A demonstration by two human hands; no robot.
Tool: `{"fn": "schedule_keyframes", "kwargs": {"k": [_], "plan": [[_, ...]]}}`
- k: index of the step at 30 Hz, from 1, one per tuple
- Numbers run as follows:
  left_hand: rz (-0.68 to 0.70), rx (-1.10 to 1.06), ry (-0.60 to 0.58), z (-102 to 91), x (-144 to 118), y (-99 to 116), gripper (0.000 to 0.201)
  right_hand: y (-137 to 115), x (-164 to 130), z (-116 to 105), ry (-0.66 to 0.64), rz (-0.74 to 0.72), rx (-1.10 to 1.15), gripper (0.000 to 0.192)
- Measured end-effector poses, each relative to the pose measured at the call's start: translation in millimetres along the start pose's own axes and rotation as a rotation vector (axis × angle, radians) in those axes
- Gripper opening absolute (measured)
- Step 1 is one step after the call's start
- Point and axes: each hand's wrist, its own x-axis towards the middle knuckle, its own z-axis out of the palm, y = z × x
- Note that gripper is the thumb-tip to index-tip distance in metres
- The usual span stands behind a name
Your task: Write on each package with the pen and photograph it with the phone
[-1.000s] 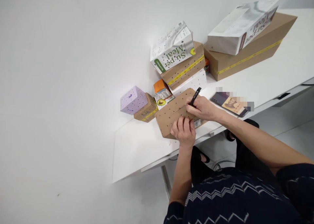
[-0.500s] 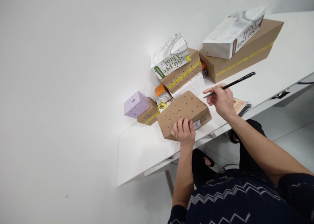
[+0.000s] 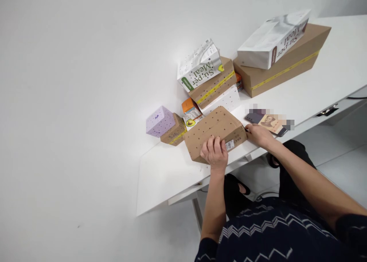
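Observation:
A brown cardboard box point(image 3: 213, 126) with small dark marks lies on the white table, its printed, labelled side toward me. My left hand point(image 3: 213, 151) presses on its near left part, fingers bent over the top edge and thumb beside the label. At the box's right end is my right hand point(image 3: 258, 135), closed around a slim black box cutter point(image 3: 246, 128). Only a small dark bit of the cutter shows at the fingertips, by the box's end edge; the rest is hidden by the hand.
A dark phone point(image 3: 282, 132) with a picture card lies right of my right hand. Behind are white Su-per Meal boxes point(image 3: 200, 69) on taped cartons point(image 3: 286, 72), an orange box point(image 3: 189, 106) and a white box point(image 3: 223, 100). A purple box point(image 3: 159, 121) tops a small carton point(image 3: 174, 134) at left.
My right hand has come down and toward me from above the table to the box's right end, uncovering the phone. The cutter has swung mostly out of sight. My left hand stays on the box.

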Motion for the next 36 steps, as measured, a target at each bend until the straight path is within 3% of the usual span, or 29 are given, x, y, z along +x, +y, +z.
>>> {"fn": "schedule_keyframes", "kwargs": {"k": [2,7,10,16,20,23,25,28,32,36], "plan": [[0.005,0.011,0.016,0.7,-1,0,0.018,7,-2,-2,0.068,-0.008,0.025,0.034],[-0.055,-0.049,-0.046,3.6,-3,-1,0.021,36,-6,-10,0.422,0.126,-0.142,0.048],[-0.112,-0.091,-0.106,4.9,-5,-2,0.025,48,-4,-10,0.409,0.13,-0.211,0.058],[-0.101,-0.086,-0.103,4.7,-5,-2,0.025,45,-4,-6,0.411,0.094,-0.215,0.054],[-0.062,-0.059,-0.064,4.8,-5,-2,0.021,49,-11,-14,0.467,0.112,-0.005,0.054],[-0.043,-0.043,-0.049,5.2,-5,-2,0.021,56,-23,-27,0.515,0.165,0.464,0.052],[-0.041,-0.034,-0.047,5.3,-4,-2,0.021,54,-36,-41,0.464,0.238,0.909,0.047],[-0.038,-0.014,-0.034,5.6,-4,-1,0.022,35,-65,-63,0.243,0.266,1.499,0.044],[-0.048,-0.043,-0.016,6.4,-4,-1,0.02,-9,-105,-75,-0.045,0.171,1.776,0.054],[-0.172,-0.202,-0.237,5.8,-8,-4,0.029,-53,-126,-60,-0.467,0.091,1.972,0.056]]}}
